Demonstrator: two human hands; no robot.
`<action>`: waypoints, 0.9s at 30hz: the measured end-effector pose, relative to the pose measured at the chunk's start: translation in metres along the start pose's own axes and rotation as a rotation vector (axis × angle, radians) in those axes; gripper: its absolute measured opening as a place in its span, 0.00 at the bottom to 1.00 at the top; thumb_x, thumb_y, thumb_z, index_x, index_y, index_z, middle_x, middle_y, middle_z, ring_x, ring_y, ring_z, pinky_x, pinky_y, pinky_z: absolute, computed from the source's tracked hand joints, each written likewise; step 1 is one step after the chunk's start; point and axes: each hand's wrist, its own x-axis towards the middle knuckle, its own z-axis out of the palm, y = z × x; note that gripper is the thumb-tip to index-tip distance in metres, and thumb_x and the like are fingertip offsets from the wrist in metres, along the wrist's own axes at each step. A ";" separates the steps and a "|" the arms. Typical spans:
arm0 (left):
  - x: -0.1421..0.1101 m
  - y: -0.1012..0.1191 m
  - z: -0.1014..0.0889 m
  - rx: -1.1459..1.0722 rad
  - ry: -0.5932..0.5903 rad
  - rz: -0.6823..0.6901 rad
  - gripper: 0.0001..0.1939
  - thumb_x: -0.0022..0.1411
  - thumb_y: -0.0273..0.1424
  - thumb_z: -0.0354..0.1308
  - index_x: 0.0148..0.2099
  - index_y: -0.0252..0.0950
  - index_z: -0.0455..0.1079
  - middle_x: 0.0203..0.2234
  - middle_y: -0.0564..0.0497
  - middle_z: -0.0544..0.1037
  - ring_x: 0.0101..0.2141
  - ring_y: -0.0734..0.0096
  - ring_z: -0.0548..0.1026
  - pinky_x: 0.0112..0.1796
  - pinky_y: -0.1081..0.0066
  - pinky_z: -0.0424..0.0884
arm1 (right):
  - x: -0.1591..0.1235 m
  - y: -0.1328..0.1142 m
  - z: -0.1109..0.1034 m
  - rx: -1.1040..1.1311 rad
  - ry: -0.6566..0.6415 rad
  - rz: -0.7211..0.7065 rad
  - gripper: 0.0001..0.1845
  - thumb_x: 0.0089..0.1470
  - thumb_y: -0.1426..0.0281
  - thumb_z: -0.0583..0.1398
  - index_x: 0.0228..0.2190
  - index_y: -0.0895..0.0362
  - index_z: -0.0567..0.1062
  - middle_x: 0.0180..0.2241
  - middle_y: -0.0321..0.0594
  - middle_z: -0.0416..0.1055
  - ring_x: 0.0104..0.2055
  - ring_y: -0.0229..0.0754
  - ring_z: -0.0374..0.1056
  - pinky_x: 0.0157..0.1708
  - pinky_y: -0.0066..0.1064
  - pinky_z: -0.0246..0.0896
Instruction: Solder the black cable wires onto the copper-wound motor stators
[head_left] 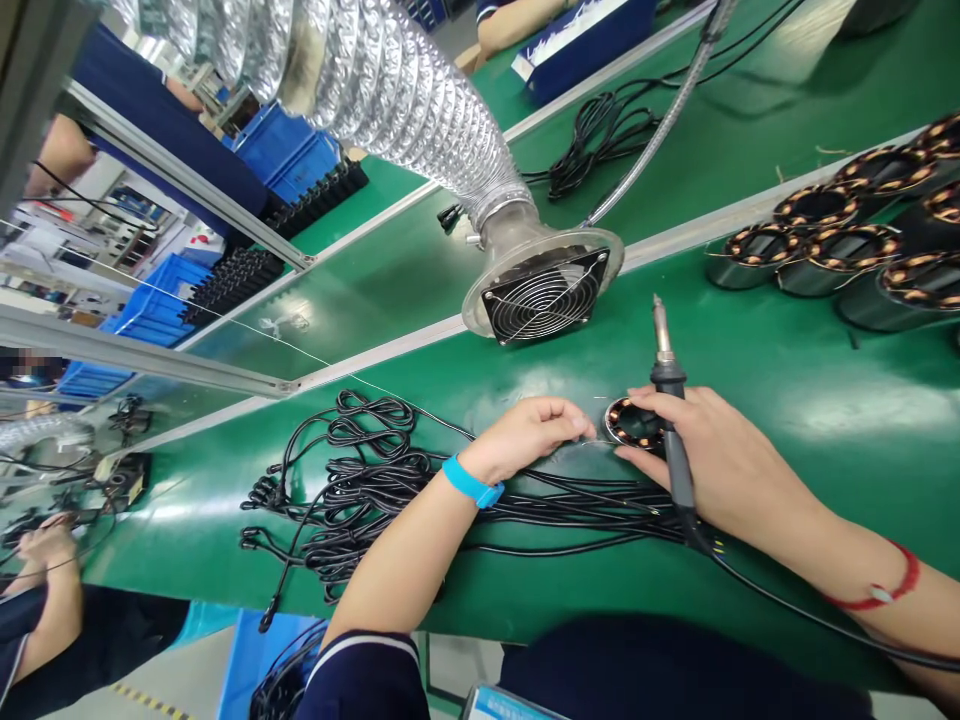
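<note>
A small round stator with copper windings (632, 424) lies on the green bench top (787, 400) between my hands. My left hand (529, 435), blue band on the wrist, is closed in a pinch at the stator's left edge, on something thin that I cannot make out. My right hand (720, 465) holds a soldering iron (670, 420) upright, tip pointing away from me, while its fingers also rest against the stator's right side. The iron's black cord (810, 615) trails back past my forearm.
A bundle of black cables (352, 490) lies under my left forearm. A fume extractor fan (544, 292) on a silver duct sits just beyond the stator. Several larger wound stators (840, 245) stand at the far right. A co-worker's arm (45, 590) shows at lower left.
</note>
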 end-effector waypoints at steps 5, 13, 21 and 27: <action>0.004 -0.003 0.006 -0.057 -0.019 0.033 0.20 0.55 0.45 0.66 0.31 0.32 0.70 0.21 0.59 0.66 0.19 0.85 0.51 0.23 0.74 0.45 | 0.003 -0.006 0.002 -0.033 -0.003 -0.081 0.15 0.69 0.60 0.53 0.49 0.56 0.69 0.41 0.47 0.74 0.37 0.48 0.68 0.36 0.39 0.65; -0.006 -0.001 -0.003 0.214 -0.067 0.048 0.13 0.59 0.38 0.67 0.32 0.32 0.72 0.28 0.53 0.75 0.33 0.73 0.70 0.42 0.69 0.67 | 0.003 0.002 -0.004 -0.058 -0.004 0.006 0.19 0.69 0.56 0.53 0.49 0.57 0.70 0.41 0.48 0.74 0.37 0.48 0.68 0.37 0.39 0.65; -0.003 0.005 0.003 0.337 -0.252 0.108 0.12 0.70 0.29 0.55 0.35 0.32 0.76 0.34 0.48 0.79 0.36 0.72 0.75 0.45 0.70 0.70 | 0.003 0.005 0.000 0.017 -0.053 -0.036 0.15 0.67 0.61 0.54 0.51 0.53 0.69 0.41 0.47 0.75 0.38 0.49 0.70 0.36 0.40 0.64; -0.015 -0.002 0.009 1.017 -0.183 0.159 0.13 0.63 0.35 0.66 0.48 0.34 0.74 0.46 0.44 0.76 0.45 0.62 0.74 0.48 0.64 0.71 | 0.011 0.011 -0.023 -0.039 -0.004 -0.048 0.21 0.69 0.55 0.52 0.56 0.55 0.67 0.51 0.52 0.75 0.49 0.53 0.72 0.43 0.45 0.67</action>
